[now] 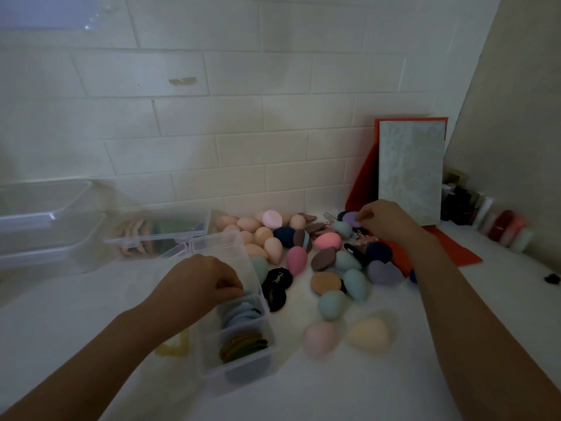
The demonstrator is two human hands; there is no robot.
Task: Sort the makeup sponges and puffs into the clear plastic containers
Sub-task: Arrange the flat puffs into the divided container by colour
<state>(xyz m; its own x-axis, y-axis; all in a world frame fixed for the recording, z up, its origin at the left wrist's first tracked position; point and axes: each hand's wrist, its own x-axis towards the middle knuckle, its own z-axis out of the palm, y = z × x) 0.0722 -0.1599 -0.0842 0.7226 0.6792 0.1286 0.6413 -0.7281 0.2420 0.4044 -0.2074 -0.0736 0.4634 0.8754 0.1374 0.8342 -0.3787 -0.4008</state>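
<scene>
The left grip (203, 284) curls over the blue puffs (239, 314) in the divided container (236, 376); whether it holds 1 I cannot tell. The right grip (385, 221) pinches a purple puff (349, 218).

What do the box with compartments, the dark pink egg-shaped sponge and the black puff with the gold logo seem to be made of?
The compartment box looks like hard clear plastic: the puffs inside show through its walls. The dark pink sponge looks like soft matte foam, without shine. The black puff seems velvety fabric, logo printed in gold; blur leaves this open.
</scene>
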